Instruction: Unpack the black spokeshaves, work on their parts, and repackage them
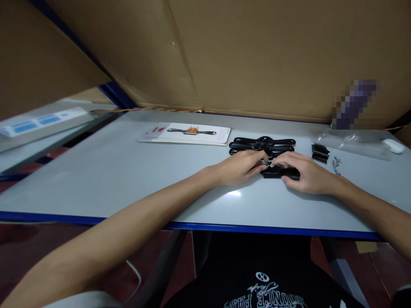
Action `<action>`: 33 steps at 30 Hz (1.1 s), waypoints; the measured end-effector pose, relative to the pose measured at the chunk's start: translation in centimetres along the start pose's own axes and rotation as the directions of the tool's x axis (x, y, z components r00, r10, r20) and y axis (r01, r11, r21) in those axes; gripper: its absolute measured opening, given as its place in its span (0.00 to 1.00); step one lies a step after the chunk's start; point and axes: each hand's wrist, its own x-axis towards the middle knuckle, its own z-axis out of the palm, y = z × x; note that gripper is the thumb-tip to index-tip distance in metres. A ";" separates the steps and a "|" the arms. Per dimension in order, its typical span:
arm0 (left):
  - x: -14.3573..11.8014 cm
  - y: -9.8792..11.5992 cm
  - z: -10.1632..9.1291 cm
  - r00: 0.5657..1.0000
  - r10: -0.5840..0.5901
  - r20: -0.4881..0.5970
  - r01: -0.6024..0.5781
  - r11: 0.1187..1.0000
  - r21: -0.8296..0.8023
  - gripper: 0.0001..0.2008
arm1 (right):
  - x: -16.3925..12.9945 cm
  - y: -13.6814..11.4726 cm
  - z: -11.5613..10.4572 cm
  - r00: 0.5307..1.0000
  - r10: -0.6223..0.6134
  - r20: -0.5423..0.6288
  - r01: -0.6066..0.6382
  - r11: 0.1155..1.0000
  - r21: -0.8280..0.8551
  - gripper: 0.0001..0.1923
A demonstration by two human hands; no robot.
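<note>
Card [189, 133] lies left of handles [261, 144]; screws [336, 164] right.

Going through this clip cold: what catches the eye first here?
Both hands meet at mid-table: the left hand and right hand pinch a small black part lying on the grey table. Just behind lies a pile of black handles, with a printed card further left and loose screws to the right.

Pale grey surface [112, 171] with blue front edge, glare spot on top. Brown cardboard wall [257, 55] right behind it, blue frame bar [117, 95] at left. Reddish floor [19, 248] below, pretty dim.
</note>
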 end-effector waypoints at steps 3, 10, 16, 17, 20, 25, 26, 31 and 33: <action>0.0 0.0 0.0 1.000 0.001 -0.002 -0.001 1.000 -0.001 0.10 | 0.2 -0.1 0.0 0.999 0.023 -0.035 -0.023 1.000 -0.010 0.17; 0.0 0.1 0.0 1.000 0.005 -0.004 -0.005 1.000 0.002 0.10 | 1.0 0.1 0.3 0.993 0.020 -0.117 -0.021 1.000 -0.008 0.14; 0.1 0.1 0.3 1.000 -0.012 -0.011 0.012 1.000 0.004 0.11 | 1.4 -0.1 0.6 0.985 0.088 -0.151 -0.092 0.996 -0.020 0.14; 0.1 0.1 0.3 1.000 -0.014 -0.011 0.014 1.000 0.003 0.11 | 1.4 -0.2 0.6 0.984 0.094 -0.152 -0.098 0.995 -0.024 0.13; 0.1 0.2 0.2 1.000 -0.008 -0.011 0.008 1.000 0.002 0.11 | 1.5 -0.4 0.6 0.985 0.084 -0.150 -0.092 0.995 -0.041 0.13; 0.1 0.2 0.1 1.000 0.002 -0.009 -0.002 1.000 0.002 0.10 | 1.4 -0.4 0.8 0.985 0.046 -0.164 -0.055 0.997 -0.051 0.13; 0.1 0.2 0.1 1.000 0.003 -0.007 -0.003 1.000 0.002 0.10 | 1.4 -0.4 0.9 0.984 0.043 -0.172 -0.052 0.997 -0.049 0.13; 0.1 0.2 0.2 1.000 0.006 -0.003 -0.006 1.000 0.005 0.11 | 1.3 -0.2 1.1 0.978 0.033 -0.204 -0.040 0.999 -0.032 0.12; 0.1 0.2 0.1 1.000 0.006 -0.001 -0.006 1.000 0.006 0.11 | 1.3 -0.2 1.1 0.978 0.030 -0.204 -0.037 0.999 -0.033 0.12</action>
